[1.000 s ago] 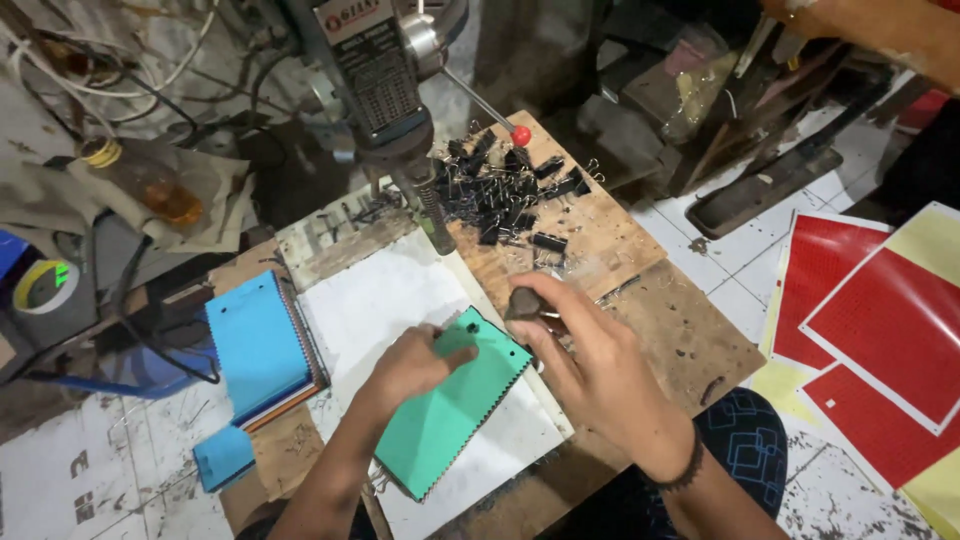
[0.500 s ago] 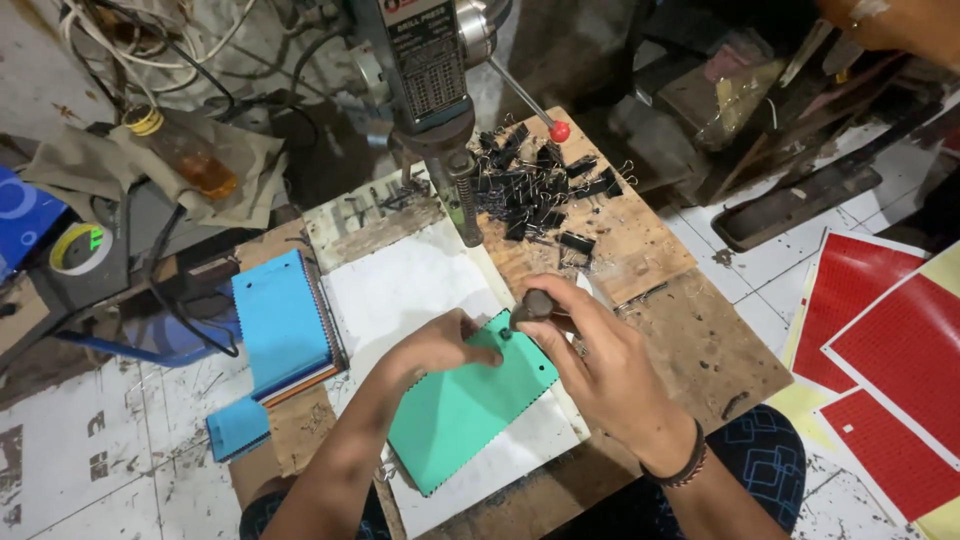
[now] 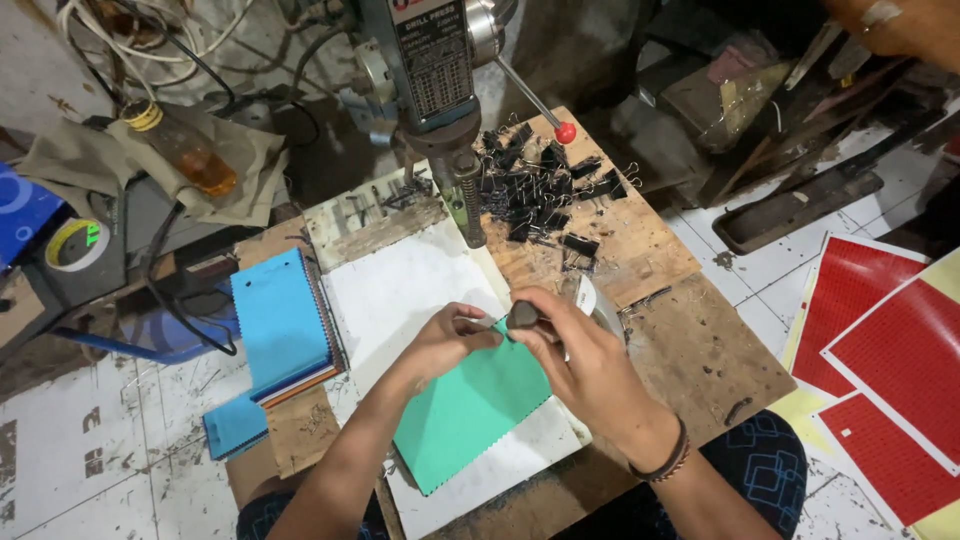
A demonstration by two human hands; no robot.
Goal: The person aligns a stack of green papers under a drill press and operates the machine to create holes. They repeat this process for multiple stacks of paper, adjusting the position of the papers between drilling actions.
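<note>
Head view, both hands' fingers pinching green booklet [image 3: 468,410], right hand [image 3: 585,355] gripping black clip [image 3: 522,316], left hand [image 3: 445,340]

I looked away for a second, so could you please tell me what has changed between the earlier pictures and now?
The green booklet has turned, its punched edge swinging from upper right to the near side. The left hand slid to its top corner, beside the right hand, which keeps gripping a dark clip. The blue stack and clip pile stayed put.
</note>
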